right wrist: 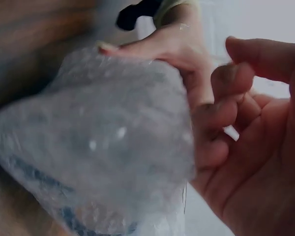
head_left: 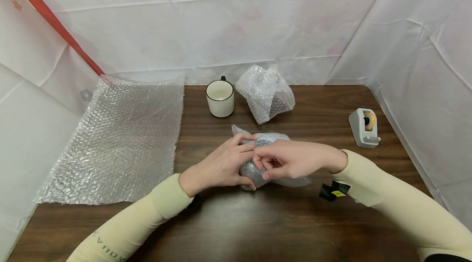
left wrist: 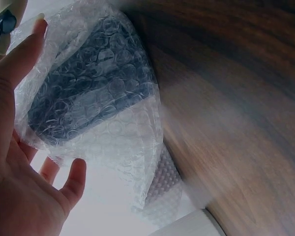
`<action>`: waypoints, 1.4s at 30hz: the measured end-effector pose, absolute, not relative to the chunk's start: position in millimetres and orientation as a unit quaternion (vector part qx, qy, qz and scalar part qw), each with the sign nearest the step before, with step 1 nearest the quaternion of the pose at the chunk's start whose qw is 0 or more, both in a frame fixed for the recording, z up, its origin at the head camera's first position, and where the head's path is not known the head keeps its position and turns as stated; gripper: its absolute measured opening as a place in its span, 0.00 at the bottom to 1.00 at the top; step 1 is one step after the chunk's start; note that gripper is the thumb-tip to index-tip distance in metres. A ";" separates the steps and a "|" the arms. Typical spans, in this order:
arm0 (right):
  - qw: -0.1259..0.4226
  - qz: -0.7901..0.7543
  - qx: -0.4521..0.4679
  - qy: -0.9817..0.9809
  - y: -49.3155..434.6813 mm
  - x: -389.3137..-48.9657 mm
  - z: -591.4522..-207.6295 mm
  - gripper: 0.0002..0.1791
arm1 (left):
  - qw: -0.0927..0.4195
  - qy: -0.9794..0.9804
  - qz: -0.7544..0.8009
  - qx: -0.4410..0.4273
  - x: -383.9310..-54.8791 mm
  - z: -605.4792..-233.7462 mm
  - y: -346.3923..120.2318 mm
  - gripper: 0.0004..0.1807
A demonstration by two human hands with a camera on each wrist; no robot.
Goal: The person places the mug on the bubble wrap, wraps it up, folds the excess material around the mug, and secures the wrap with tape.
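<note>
The dark brown wooden worktop (head_left: 295,221) carries everything, with white sheeting hung behind and to both sides. On its left part lies a large flat sheet of clear bubble wrap (head_left: 118,139), its far edge curling up against the backdrop. Far of centre sits a crumpled bubble-wrap bundle (head_left: 266,92), and just left of it stands a white enamel mug with a dark rim (head_left: 220,98), the two close but apart. Near the middle of the worktop lies a dark object wrapped in clear bubble wrap (head_left: 263,159), and both hands are on it. The left hand (head_left: 223,166) cups the left end of this parcel, thumb under the near side and fingers (head_left: 245,141) curled over the top. The right hand (head_left: 291,159) reaches across from the right, its fingers (head_left: 263,163) bent and pinching at the wrap beside the left fingertips. At the far right stands a small grey tape dispenser (head_left: 363,127), well apart from the hands.
</note>
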State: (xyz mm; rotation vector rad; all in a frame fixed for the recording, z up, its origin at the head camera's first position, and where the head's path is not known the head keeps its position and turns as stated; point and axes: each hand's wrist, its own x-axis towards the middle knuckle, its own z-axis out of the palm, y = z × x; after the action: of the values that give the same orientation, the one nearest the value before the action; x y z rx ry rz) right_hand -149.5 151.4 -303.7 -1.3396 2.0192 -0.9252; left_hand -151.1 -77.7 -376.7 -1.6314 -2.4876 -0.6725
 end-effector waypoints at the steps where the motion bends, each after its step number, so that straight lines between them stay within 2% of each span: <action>1: 0.261 -0.329 -0.496 0.760 149.1 -150.0 -304.6 0.09 | 0.046 -0.816 -0.218 -0.534 -151.0 -376.7 -77.7 0.35; 7: 0.199 -0.235 -0.469 0.828 135.9 -149.9 -308.4 0.18 | 0.045 -0.821 -0.210 -0.530 -150.1 -376.7 -78.1 0.36; 10: 0.184 -0.178 -0.422 0.870 129.1 -147.9 -305.8 0.20 | 0.046 -0.823 -0.206 -0.528 -149.9 -376.6 -78.4 0.37; 15: 0.219 -0.109 -0.305 0.920 121.9 -147.6 -298.8 0.24 | 0.044 -0.813 -0.213 -0.540 -151.3 -375.6 -78.7 0.41; 21: 0.247 -0.110 -0.266 0.925 121.1 -152.7 -296.5 0.26 | 0.029 -0.786 -0.252 -0.563 -153.7 -374.1 -81.5 0.33; 25: 0.241 -0.095 -0.266 0.928 121.3 -153.3 -296.4 0.26 | 0.020 -0.780 -0.255 -0.572 -155.0 -374.2 -82.7 0.26; 31: 0.249 -0.120 -0.293 0.915 126.0 -156.9 -294.6 0.25 | 0.027 -0.779 -0.250 -0.574 -155.2 -374.1 -83.6 0.24; 38: 0.283 -0.168 -0.386 0.861 146.8 -171.3 -286.9 0.09 | 0.021 -0.788 -0.243 -0.565 -154.3 -373.7 -82.7 0.23; 42: 0.245 -0.127 -0.409 0.870 147.7 -172.0 -282.9 0.07 | 0.022 -0.788 -0.244 -0.565 -154.2 -374.4 -82.6 0.22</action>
State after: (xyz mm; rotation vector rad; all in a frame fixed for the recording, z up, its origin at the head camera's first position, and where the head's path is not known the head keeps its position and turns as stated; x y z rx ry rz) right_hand -172.0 147.7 -282.9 -1.1171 2.3744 -0.3474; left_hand -154.2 -82.6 -374.4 -1.7490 -2.4421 -0.7549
